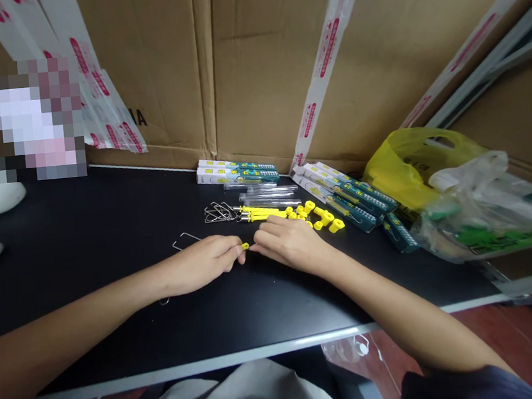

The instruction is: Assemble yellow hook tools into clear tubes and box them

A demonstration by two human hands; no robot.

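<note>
My left hand (210, 260) is closed around a small yellow plastic piece (245, 246), its tip poking out past the thumb. Close to that tip, the fingers of my right hand (291, 241) are pinched together; what they grip is too small to make out. A bent metal wire hook (183, 238) shows behind my left hand, and a wire loop (164, 301) peeks out below the wrist. Just beyond my hands lie several yellow rods (262, 213) with metal hooks (220, 212) at their left ends. Loose yellow caps (326, 218) are scattered behind my right hand.
Several clear tubes (270, 194) lie behind the rods. Printed boxes (238, 172) stand at the back, with more boxes (347, 195) to the right. A yellow bag (397, 163) and a clear plastic bag (481, 205) crowd the right end. Cardboard (255, 70) walls the black table's (87, 240) far side.
</note>
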